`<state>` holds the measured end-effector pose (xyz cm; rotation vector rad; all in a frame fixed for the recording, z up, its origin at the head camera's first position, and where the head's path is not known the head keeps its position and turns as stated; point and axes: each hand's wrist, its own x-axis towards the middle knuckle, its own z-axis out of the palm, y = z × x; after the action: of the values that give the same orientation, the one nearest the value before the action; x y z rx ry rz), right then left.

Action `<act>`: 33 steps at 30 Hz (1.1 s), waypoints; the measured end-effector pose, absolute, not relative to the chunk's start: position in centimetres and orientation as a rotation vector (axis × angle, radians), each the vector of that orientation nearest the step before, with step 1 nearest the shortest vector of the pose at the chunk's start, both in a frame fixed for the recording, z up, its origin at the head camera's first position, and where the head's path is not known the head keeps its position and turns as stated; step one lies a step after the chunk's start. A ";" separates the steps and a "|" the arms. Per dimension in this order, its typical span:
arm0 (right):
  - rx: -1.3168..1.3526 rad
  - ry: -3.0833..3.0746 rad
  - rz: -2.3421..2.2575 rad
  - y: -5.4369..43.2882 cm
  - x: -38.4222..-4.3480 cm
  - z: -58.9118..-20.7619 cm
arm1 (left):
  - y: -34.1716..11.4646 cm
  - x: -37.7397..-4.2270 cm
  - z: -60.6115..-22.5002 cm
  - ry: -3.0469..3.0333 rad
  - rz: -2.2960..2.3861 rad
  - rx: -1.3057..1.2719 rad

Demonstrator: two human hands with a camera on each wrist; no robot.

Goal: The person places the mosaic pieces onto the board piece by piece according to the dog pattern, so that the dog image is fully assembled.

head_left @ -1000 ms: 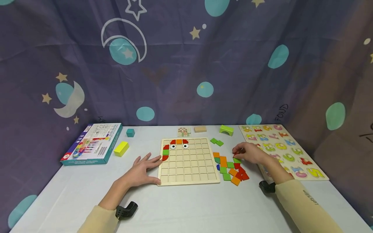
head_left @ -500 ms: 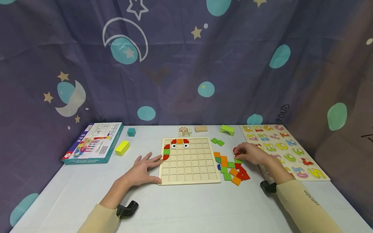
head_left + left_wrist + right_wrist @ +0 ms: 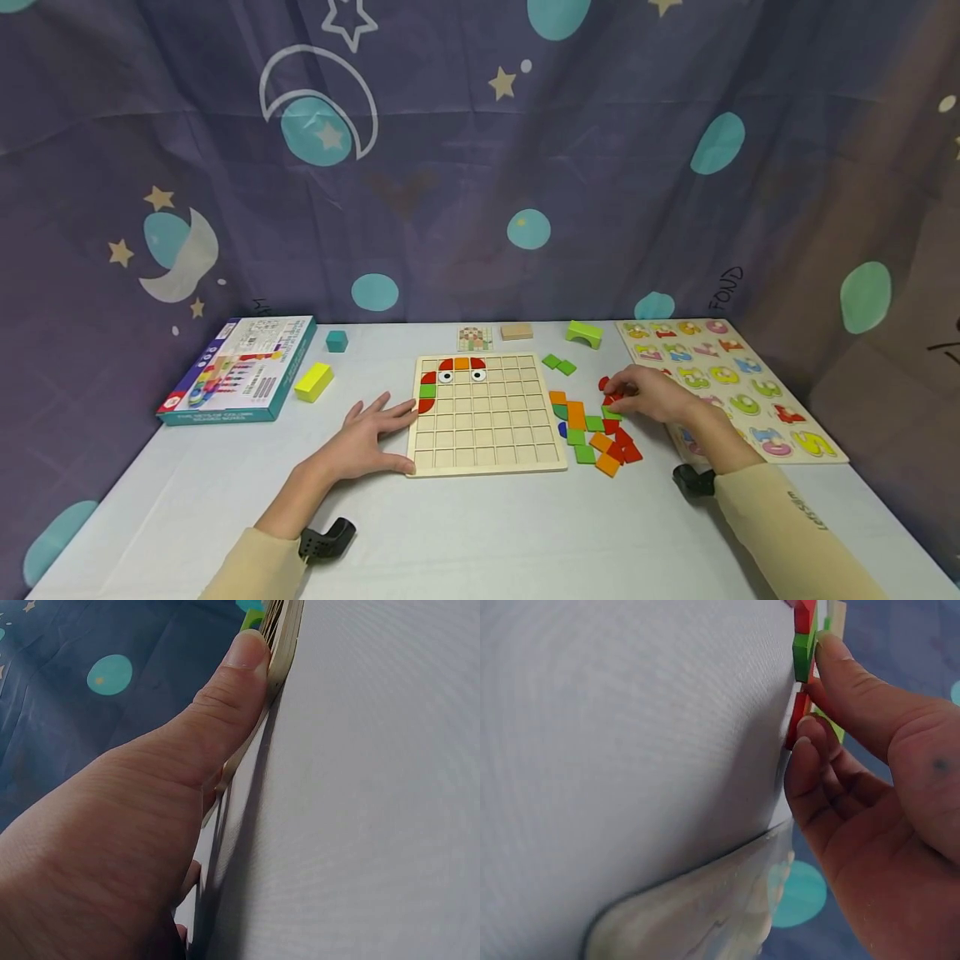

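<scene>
My left hand (image 3: pixel 363 446) rests with spread fingers against the left side of a wooden grid board (image 3: pixel 487 433); in the left wrist view the thumb (image 3: pixel 244 656) presses its edge. Red, orange, green and eye tiles (image 3: pixel 446 377) fill several cells at the board's upper left. My right hand (image 3: pixel 652 396) is low over a loose pile of tiles (image 3: pixel 592 425) right of the board. In the right wrist view, its thumb touches a green tile (image 3: pixel 802 656) and its loosely bent fingertips touch a red tile (image 3: pixel 798 712). Some tiles there are hidden behind the fingers.
A number puzzle board (image 3: pixel 742 392) lies at the right, partly under the right forearm. At the back are a pattern card (image 3: pixel 475 339), a plain wooden block (image 3: pixel 516 332) and a green arch (image 3: pixel 583 334). A box (image 3: pixel 240 367), yellow block (image 3: pixel 313 382) and teal cube (image 3: pixel 337 342) stand left.
My right hand has shifted slightly right among the tiles, and a red tile now shows beside its fingertips. The left hand and the grid board stay in place.
</scene>
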<state>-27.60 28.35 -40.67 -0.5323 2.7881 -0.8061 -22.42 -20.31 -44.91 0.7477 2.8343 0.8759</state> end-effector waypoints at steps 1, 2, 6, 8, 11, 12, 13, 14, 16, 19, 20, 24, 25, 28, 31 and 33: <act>-0.532 2.790 -0.805 28.3 -27.6 -40.7 | -20.3 -22.4 -44.9 2.839 0.875 0.757; -0.531 2.792 -0.804 28.3 -27.6 -40.7 | -20.3 -22.4 -44.9 2.841 0.876 0.762; -0.553 2.783 -0.819 28.2 -27.5 -40.8 | -20.3 -22.4 -44.9 2.841 0.876 0.768; -0.570 2.773 -0.837 28.2 -27.4 -40.8 | -20.3 -22.4 -44.9 2.837 0.877 0.765; -0.587 2.764 -0.874 28.2 -27.4 -40.9 | -20.3 -22.4 -45.0 2.839 0.875 0.772; -0.586 2.764 -0.883 28.2 -27.4 -40.9 | -20.3 -22.4 -45.0 2.838 0.876 0.772; -0.583 2.762 -0.892 28.2 -27.4 -40.9 | -20.3 -22.4 -44.9 2.837 0.878 0.772; -0.577 2.761 -0.902 28.2 -27.5 -40.9 | -20.3 -22.4 -44.9 2.837 0.879 0.769; -0.557 2.757 -0.917 28.1 -27.6 -40.8 | -20.3 -22.4 -44.9 2.837 0.878 0.768; -0.530 2.738 -0.949 27.9 -27.7 -40.5 | -20.3 -22.4 -44.9 2.842 0.871 0.768; -0.522 2.734 -0.961 27.8 -27.7 -40.4 | -20.3 -22.4 -44.9 2.844 0.870 0.767; -0.527 2.732 -0.996 27.2 -28.1 -39.9 | -20.3 -22.4 -44.9 2.838 0.871 0.756; -0.529 2.736 -1.000 26.9 -28.2 -39.8 | -20.3 -22.4 -44.9 2.835 0.871 0.751; -0.522 2.735 -1.023 26.0 -28.5 -39.5 | -20.2 -22.4 -44.8 2.835 0.865 0.743; -0.526 2.750 -1.025 24.7 -28.8 -39.4 | -20.3 -22.5 -44.9 2.837 0.860 0.740; -0.561 2.767 -1.024 23.7 -29.0 -39.4 | -20.3 -22.5 -45.0 2.839 0.856 0.741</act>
<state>-29.01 23.73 -39.38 -0.5615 2.7674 -1.0245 -22.47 -20.28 -44.96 0.7406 2.8394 0.8565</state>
